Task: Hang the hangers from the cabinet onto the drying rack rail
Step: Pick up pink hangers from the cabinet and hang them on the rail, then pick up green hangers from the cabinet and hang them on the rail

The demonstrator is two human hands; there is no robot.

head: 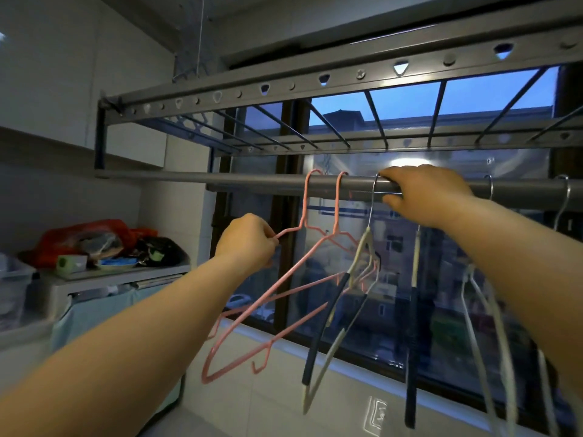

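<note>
Your left hand point(244, 239) pinches a pink hanger point(268, 298) hooked on the rail point(252, 181). Your right hand point(426, 193) wraps that rail and a grey hanger's hook point(373, 190). Tug sideways and the hangers could tangle or slip off.

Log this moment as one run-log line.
left hand: gripping pink hanger | right hand: on rail at metal hook

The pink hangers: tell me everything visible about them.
The pink hangers are two thin coated-wire hangers with notched shoulders and small lower hooks. Both hooks sit over the grey rail, side by side, left of a silver-hooked hanger. Their bodies swing tilted down to the left. The left hand pinches the shoulder of one; the right hand rests on the rail.
</note>
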